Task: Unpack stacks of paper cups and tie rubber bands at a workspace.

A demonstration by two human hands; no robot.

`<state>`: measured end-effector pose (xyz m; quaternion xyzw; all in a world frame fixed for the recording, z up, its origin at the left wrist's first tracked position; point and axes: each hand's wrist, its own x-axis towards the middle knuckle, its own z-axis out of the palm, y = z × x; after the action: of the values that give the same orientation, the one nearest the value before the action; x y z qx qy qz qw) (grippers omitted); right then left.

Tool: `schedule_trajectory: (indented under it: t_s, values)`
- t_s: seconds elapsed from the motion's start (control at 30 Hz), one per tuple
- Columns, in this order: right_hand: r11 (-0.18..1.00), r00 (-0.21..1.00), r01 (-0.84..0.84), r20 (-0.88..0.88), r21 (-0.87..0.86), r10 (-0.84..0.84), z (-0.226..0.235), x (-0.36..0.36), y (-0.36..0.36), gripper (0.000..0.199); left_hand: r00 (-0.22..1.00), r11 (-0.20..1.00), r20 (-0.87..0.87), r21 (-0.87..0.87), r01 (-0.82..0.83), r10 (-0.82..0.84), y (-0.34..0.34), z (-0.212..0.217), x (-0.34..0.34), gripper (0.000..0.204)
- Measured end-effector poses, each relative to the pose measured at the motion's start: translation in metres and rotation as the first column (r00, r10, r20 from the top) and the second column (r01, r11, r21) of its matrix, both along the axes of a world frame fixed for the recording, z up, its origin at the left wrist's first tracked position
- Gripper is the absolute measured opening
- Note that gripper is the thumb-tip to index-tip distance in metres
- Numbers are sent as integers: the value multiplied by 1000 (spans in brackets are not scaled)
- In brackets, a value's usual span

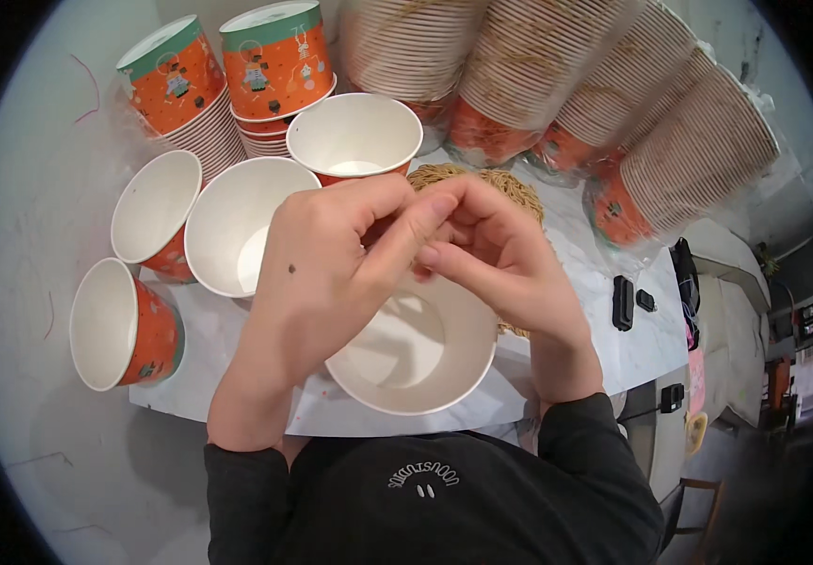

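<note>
My left hand and my right hand meet at the fingertips in the middle of the view. Both sets of fingers are bent and pinched together, hiding whatever small thing lies between them. Right below them, near the table's front edge, stands a paper tub with a white inside. Its inside looks bare apart from the shadow of my hands. Behind my right hand lies a bundle of tan twisted cord, partly covered by the fingers.
Several orange paper tubs with white insides stand at the left. Stacked tubs with green bands rise at the back left. Plastic-wrapped tub stacks fill the back right. A small black device lies on the white table.
</note>
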<state>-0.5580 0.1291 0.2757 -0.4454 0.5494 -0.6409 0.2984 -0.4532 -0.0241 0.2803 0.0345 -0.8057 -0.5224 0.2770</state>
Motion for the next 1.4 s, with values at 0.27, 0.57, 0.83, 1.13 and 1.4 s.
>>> schedule_trajectory:
  t_s: [0.27,0.57,0.83,1.13,1.4]
  values:
    - [950,945,298,-114,-88,-307,-5,9,-1,15,999,998,-26,58,30,-29,-7,6,0,19]
    - [917,807,357,-435,-177,-398,-2,1,8,4,967,932,71,289,216,-246,-9,7,-3,23]
    - [949,844,289,-435,-124,-314,3,-2,13,12,970,939,87,286,192,-226,-8,0,-7,32]
    - [935,755,278,-551,-222,-356,-3,-5,14,13,952,897,56,358,261,-300,1,1,-6,32]
    - [908,684,417,-645,-37,-341,3,-30,15,11,1000,944,31,-329,6,5,-3,-23,-21,17]
